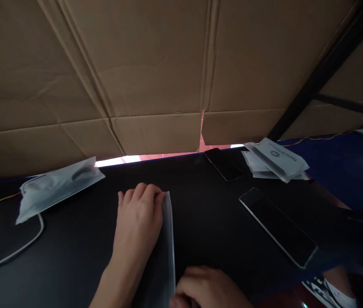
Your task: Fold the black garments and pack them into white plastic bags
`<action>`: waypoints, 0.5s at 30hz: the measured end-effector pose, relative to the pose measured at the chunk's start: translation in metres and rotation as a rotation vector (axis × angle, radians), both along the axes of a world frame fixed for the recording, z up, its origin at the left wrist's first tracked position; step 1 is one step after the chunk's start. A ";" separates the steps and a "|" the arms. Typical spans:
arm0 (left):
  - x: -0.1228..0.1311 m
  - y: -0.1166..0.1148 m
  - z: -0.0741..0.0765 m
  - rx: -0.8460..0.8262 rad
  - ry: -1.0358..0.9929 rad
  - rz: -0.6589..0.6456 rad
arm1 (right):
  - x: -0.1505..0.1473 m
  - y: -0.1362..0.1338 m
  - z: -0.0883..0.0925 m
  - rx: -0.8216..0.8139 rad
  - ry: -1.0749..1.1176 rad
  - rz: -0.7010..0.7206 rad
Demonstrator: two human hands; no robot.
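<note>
A translucent plastic zip bag [170, 239] lies on the black table [200, 205], its ridged edge running away from me. My left hand [139, 214] is closed at the far end of that edge, thumb and forefinger pinching it. Near the bottom of the view, my right hand [208, 286] is curled with its fingertips at the near end of the same edge. Slightly blurred and cut off by the frame, it seems to pinch the bag too. What lies inside the bag is hidden by my left hand and forearm.
To the left are a filled frosted pouch [61, 186] and a white cable [14, 258]. Two dark phones [279, 226] [222, 164] lie to the right. Printed white packets [275, 158] are stacked behind them. A cardboard wall [155, 77] borders the table's far edge; a shoe shows below right.
</note>
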State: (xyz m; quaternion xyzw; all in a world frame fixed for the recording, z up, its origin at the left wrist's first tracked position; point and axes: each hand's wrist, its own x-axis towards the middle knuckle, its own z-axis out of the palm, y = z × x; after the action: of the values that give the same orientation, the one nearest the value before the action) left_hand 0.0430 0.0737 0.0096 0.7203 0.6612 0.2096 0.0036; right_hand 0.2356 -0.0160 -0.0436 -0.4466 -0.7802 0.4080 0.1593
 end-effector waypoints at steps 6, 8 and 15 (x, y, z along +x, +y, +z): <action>-0.007 -0.061 -0.027 0.040 0.118 -0.113 | 0.031 0.018 0.018 0.266 -0.051 -0.167; -0.007 -0.080 -0.042 0.057 0.193 -0.181 | 0.038 0.023 0.014 0.376 -0.115 -0.141; 0.001 -0.086 -0.048 0.078 0.234 -0.257 | 0.038 0.024 0.002 0.411 -0.197 -0.073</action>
State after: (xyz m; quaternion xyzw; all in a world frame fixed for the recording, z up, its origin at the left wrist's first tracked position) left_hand 0.0442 -0.0120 -0.0386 0.8180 0.5510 0.1477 -0.0746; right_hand 0.2732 0.0078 -0.0418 -0.4704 -0.8419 0.1891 0.1848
